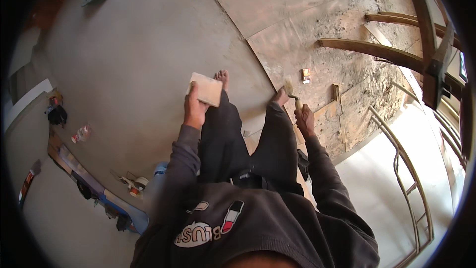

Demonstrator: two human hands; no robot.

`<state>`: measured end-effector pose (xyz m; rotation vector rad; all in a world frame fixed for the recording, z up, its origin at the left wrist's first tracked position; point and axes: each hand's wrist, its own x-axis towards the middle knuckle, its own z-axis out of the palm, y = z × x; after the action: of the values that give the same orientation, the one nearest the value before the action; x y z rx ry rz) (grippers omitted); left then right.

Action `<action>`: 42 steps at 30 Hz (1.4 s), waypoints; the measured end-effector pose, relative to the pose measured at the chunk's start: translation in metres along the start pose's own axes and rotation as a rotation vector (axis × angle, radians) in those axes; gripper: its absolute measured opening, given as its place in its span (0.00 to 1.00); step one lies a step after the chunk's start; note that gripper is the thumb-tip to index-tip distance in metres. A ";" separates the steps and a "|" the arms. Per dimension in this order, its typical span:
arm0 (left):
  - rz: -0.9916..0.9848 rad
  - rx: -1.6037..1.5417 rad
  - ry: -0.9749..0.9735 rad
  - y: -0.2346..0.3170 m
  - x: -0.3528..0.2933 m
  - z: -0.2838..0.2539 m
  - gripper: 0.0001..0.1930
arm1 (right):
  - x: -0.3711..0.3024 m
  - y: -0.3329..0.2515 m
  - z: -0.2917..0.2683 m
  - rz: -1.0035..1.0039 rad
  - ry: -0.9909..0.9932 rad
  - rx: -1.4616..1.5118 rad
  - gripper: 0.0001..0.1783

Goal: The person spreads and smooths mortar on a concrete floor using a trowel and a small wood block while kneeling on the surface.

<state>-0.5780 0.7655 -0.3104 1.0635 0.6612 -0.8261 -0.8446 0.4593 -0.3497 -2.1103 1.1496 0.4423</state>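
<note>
Okay, left hand [195,110] first: fingers clamped on a pale square block [207,90], thumb near its left edge, most of its flat face showing, held up over the floor in front of my left leg. Right hand [305,119]: fingers wrapped round the pale handle of a small trowel [298,104], cranked neck and blade pointing away from me, blade seen just beside my right foot [281,97]; can't tell if they touch. Hands well apart, block left, trowel right. Both feet bare, left foot [222,78] showing just right of the block. Smooth grey floor [144,49] on the left, a dark seam, then dirty sheeting [302,10] with grit on the right. Small box [306,75], orange and white, lies on the sheeting beyond the trowel. Curved-looking wooden beams [369,49] at upper right, ladder-like frame [414,183] lower right. Far left, a crumpled clear packet [82,133]; nearer me, a blue container [160,169] by my left sleeve, partly hidden
</note>
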 end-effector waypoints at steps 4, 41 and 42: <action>0.025 -0.025 -0.087 -0.061 0.031 0.035 0.35 | 0.044 0.001 0.033 0.005 0.014 -0.086 0.17; -0.181 0.416 0.119 -0.144 0.097 0.074 0.29 | 0.349 0.072 0.136 -0.050 0.175 -0.066 0.20; -0.172 0.411 0.123 -0.144 0.098 0.075 0.29 | 0.356 0.083 0.133 -0.039 0.180 -0.063 0.20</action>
<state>-0.6408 0.6344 -0.4319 1.4515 0.7102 -1.0813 -0.7136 0.3080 -0.6832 -2.2606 1.2064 0.2779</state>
